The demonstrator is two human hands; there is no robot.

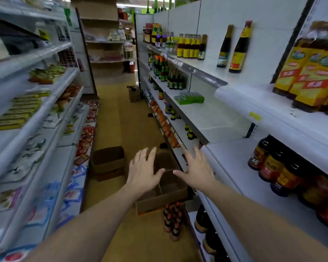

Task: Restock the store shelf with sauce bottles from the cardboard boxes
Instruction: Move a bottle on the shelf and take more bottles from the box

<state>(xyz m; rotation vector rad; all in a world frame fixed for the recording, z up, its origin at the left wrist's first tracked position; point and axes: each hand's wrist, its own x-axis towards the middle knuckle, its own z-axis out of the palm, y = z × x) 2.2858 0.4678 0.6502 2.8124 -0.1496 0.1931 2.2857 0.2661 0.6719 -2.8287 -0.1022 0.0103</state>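
Down in the aisle, the left hand (143,172) and right hand (196,170) reach forward side by side, empty, fingers spread, above an open cardboard box (159,203) on the floor. Sauce bottles (173,222) stand on the floor just beside that box, at the foot of the right-hand shelf (235,163). A second box (108,161) sits further left.

open brown cardboard box (170,197) on floor, red-capped sauce bottles (173,222) upright beside it, white store shelf (235,159) right
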